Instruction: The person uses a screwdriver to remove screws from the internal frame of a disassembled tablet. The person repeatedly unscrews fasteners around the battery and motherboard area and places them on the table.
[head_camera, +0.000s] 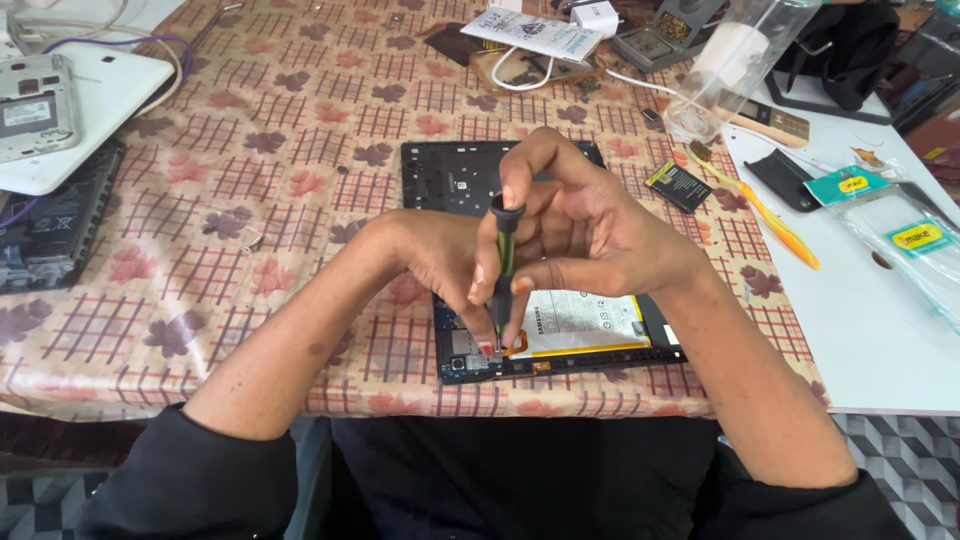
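A screwdriver (503, 262) is held upright over an opened tablet (530, 260) at the near edge of the table (280, 150).

The screwdriver is pinched between thumb and fingers of the right hand (580, 235), with the forefinger curled over its cap and the tip set down by the tablet's lower left corner. The left hand (435, 255) is curled close against the tool; whether anything is gripped by it cannot be told, since its fingers are hidden. The tablet's front edge lies just inside the table's front edge. Open cloth is left to the left of the tablet, as far as a white device (85, 115) and a dark panel (50, 225). To the right, a toothbrush (765, 212) and clear packets (900, 240) are spread on a white board (860, 330).
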